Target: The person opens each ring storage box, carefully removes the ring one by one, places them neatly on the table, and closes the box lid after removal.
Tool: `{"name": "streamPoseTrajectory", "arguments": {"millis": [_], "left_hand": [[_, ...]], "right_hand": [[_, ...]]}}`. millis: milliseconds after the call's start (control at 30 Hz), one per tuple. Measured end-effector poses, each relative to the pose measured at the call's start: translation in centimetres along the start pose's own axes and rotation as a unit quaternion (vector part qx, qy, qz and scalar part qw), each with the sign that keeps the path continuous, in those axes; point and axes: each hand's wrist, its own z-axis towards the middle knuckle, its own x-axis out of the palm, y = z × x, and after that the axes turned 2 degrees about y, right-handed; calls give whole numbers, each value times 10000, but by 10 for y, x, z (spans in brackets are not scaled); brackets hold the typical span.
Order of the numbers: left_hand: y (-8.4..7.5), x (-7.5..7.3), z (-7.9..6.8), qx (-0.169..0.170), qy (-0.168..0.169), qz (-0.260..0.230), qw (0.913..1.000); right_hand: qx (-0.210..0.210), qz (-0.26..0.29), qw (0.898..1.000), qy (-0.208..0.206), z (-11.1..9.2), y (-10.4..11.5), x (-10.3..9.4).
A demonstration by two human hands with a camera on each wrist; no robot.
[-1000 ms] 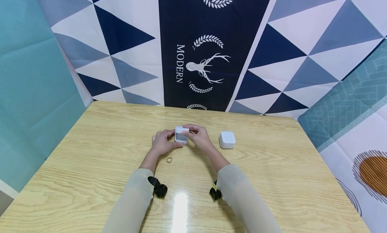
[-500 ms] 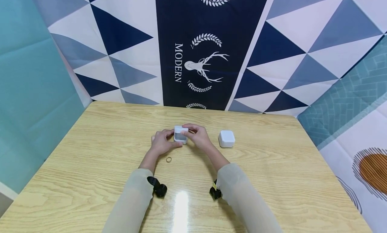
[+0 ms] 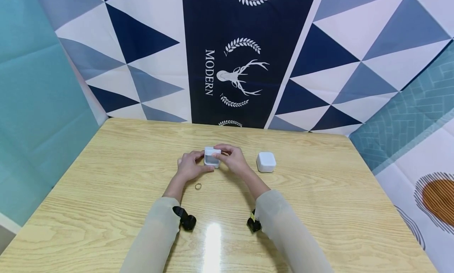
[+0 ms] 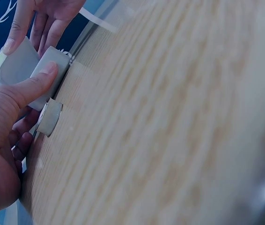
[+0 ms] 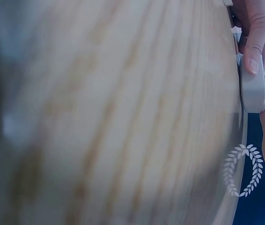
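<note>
A small white ring box [image 3: 207, 165] stands on the table with its hinged lid [image 4: 18, 68] raised. My left hand [image 3: 189, 165] grips the box's lower part from the left, with the thumb along its near side. From the right, my right hand [image 3: 231, 158] pinches the lid between thumb and fingers. A thin gold-coloured ring [image 3: 198, 189] lies on the wood just in front of the left hand. In the left wrist view the ring [image 4: 50, 117] looks large, close below the thumb. The box's interior is mostly hidden.
A second white box [image 3: 266, 162], rounded and closed, sits to the right of the right hand. The wooden table [image 3: 106, 178] ends at the back against a patterned cloth [image 3: 244, 60]. A black wrist camera [image 3: 188, 222] hangs under each sleeve.
The head view has shifted very slightly. Both hands keep their hold on the white ring box, and the ring and the second box stay in place.
</note>
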Motion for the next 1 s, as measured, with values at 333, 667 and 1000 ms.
{"name": "streamPoseTrajectory", "arguments": {"millis": [333, 667, 1000], "left_hand": [[0, -1, -1, 30, -16, -6, 10000], [0, -1, 1, 7, 19, 95, 10000], [1, -1, 2, -6, 48, 84, 10000]], "right_hand": [[77, -87, 9999, 22, 2, -2, -1], [190, -90, 9998, 59, 6, -6, -2], [286, -22, 9995, 132, 5, -5, -3]]}}
